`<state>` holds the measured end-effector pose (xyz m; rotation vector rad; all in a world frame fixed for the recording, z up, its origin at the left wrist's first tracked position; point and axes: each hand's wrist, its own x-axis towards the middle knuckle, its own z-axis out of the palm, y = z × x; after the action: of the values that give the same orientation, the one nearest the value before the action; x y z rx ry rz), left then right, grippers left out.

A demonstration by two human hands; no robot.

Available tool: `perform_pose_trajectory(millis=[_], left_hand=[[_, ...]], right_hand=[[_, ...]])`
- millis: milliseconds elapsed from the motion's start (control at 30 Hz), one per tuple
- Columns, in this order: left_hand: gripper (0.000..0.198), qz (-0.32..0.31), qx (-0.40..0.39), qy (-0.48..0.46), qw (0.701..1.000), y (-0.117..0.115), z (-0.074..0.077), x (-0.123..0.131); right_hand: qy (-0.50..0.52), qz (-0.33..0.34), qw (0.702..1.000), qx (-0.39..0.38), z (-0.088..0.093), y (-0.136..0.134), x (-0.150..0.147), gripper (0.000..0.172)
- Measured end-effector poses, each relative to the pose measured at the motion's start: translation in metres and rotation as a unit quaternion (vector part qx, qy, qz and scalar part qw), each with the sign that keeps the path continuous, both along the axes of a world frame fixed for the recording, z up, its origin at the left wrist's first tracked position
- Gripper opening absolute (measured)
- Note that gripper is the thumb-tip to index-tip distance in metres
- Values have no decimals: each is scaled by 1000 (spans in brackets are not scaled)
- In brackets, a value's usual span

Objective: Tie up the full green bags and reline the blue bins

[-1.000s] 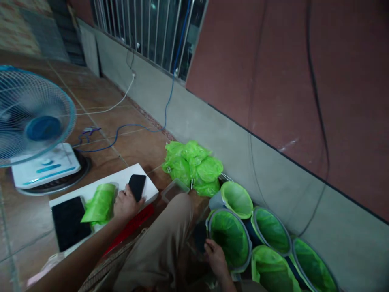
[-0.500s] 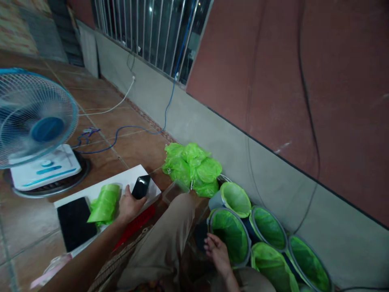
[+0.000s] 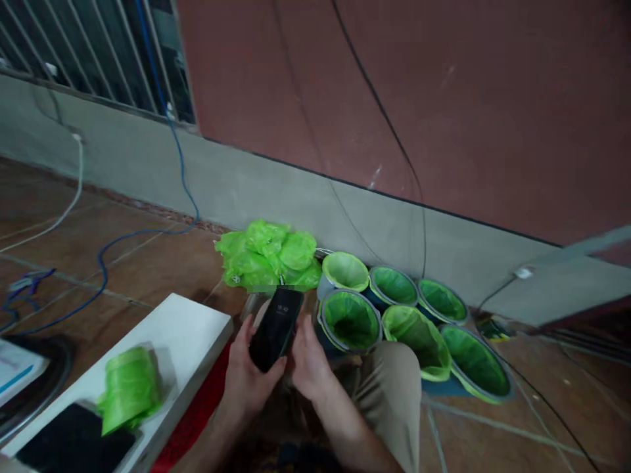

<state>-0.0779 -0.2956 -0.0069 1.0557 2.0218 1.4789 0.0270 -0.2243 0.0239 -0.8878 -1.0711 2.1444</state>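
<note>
A black phone [image 3: 279, 326] is in my left hand [image 3: 246, 374], tilted up towards me. The thumb lies over its lower front and the fingers run along its left side; the dark screen shows small clock digits. My right hand [image 3: 309, 364] is beside the phone's right edge, fingers stretched upward; whether it touches the phone I cannot tell. Just beyond the phone lies a heap of tied bright green bags [image 3: 269, 253]. Several bins lined with green bags stand to the right, the nearest bin [image 3: 351, 322] close to my right hand.
On the left a white box [image 3: 190, 335] carries a roll of green bags [image 3: 129, 387] and a flat black item [image 3: 73, 443]. Something red [image 3: 197, 407] is beside the box. A blue cable [image 3: 128, 235] crosses the tiled floor to the barred window. The wall [image 3: 256, 184] runs behind the bins.
My left hand has lifted the phone from the white box and brought it in front of me. My right hand has moved from the nearest bin to beside the phone. The view has turned right.
</note>
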Motion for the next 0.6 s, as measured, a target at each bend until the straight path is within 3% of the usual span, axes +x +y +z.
perform_pose_trajectory(millis=[67,133,200,267,400,600], left_hand=[[101,-20,8,44,999,-2,-2,12],[105,-54,22,22,998,-4,-4,17],[106,-87,41,-74,993,-5,-5,15],[93,-95,32,-231,968,-4,-3,8],[61,-107,-51,-511,851,1,9,-11],[54,-254,-87,-674,688,-2,19,-13]], right_hand=[[55,-6,997,-47,2,0,7,77],[124,-20,987,-104,1,1,16,77],[173,-41,974,-142,-3,4,24,70],[197,-57,967,-152,-6,7,29,64],[206,-40,965,-159,-7,13,30,66],[180,-2,974,-140,3,20,25,70]])
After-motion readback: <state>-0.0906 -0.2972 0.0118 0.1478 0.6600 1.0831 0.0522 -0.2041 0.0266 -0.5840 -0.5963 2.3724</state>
